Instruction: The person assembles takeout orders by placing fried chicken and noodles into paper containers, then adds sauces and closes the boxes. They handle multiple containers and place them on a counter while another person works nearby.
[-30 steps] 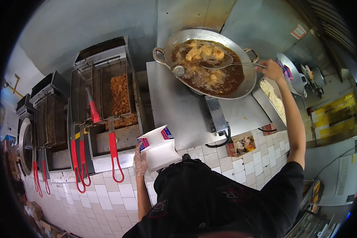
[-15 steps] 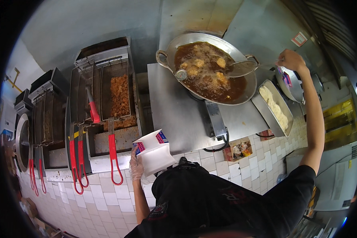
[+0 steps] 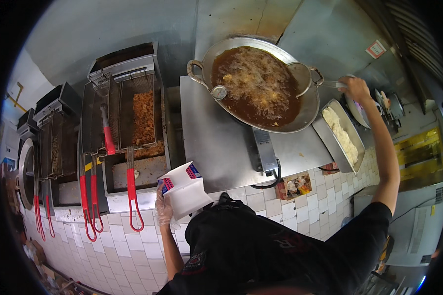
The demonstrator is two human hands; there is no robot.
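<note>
In a clear plastic glove, my left hand [image 3: 164, 210] grips a white paper food box [image 3: 189, 192] with blue and pink printed patches, held near my body by the counter's front edge. My bare right hand [image 3: 357, 90] is closed around the handle of a skimmer [image 3: 301, 77]. The skimmer's round head rests over the right side of a large two-handled metal wok [image 3: 307, 118], by its rim. Dark oil [image 3: 231, 105] bubbles and foams in the wok, with golden pieces [image 3: 269, 97] partly hidden under the foam. A dial thermometer [image 3: 219, 92] sits at its left rim.
Fryer baskets with red handles [image 3: 133, 196] stand left, one holding brown crumbs [image 3: 143, 115]. Red-handled tongs or a similar tool [image 3: 107, 132] lie across them. A metal tray of pale batter or dough [image 3: 340, 135] is right of the wok. A box [image 3: 294, 185] sits below the counter [image 3: 214, 162].
The skimmer has moved from over the frying pieces to the wok's right rim. My right hand has shifted slightly left and down. The golden pieces show less through the foam.
</note>
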